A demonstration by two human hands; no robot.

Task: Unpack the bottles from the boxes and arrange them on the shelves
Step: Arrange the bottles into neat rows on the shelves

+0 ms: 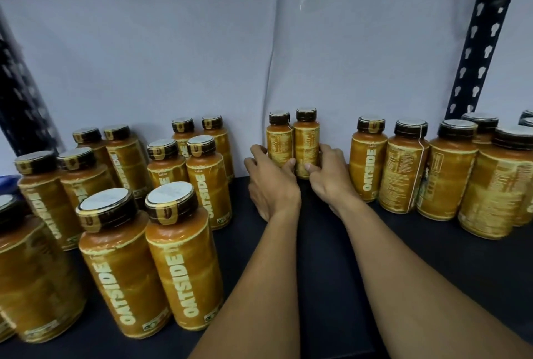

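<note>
Head view: the person stands at a dark shelf (323, 243) with both bare forearms reaching forward to its rear edge. The left hand (271, 185) grips the left bottle (280, 139): its fingers curl round the outer side of the lower body and the thumb lies across the front. The right hand (331, 177) grips the right bottle (306, 142) in the mirrored way, with fingers round the outer side and thumb on the front near the base. Both bottles stand upright, side by side and touching each other, close to the pale back panel (173, 41), in the gap between two sets of stock. Each has an orange-brown body, a dark cap and a fine-print label face turned toward the person. The base of the left bottle is hidden behind the thumb, so contact with the shelf cannot be confirmed there. The left group of bottles (178, 257) stands upright in several rows, and many show the vertical word OATSIDE. The right group of bottles (401, 168) stands upright in a row running toward the front right corner. A dark slotted upright (484, 38) rises behind the right group.
</note>
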